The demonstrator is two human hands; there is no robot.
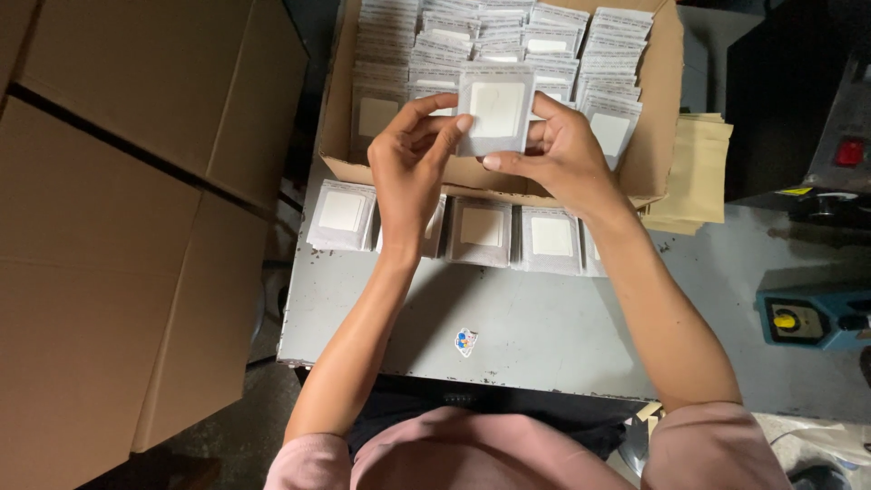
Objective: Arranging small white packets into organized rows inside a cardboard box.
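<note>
Both my hands hold up a small stack of white square sachets (495, 109) over the front wall of an open cardboard box (337, 127). My left hand (410, 159) grips the stack's left edge with thumb and fingers. My right hand (555, 152) grips its right and lower edge. The box is packed with rows of the same white sachets (508, 41). Several short stacks of sachets (342, 214) stand in a row on the grey metal table (544, 327) just in front of the box.
Large closed cardboard cartons (118, 227) fill the left side. Flat tan envelopes (694, 177) lie right of the box. A blue device with a yellow knob (803, 318) sits at the table's right. A small sticker (465, 341) is on the table.
</note>
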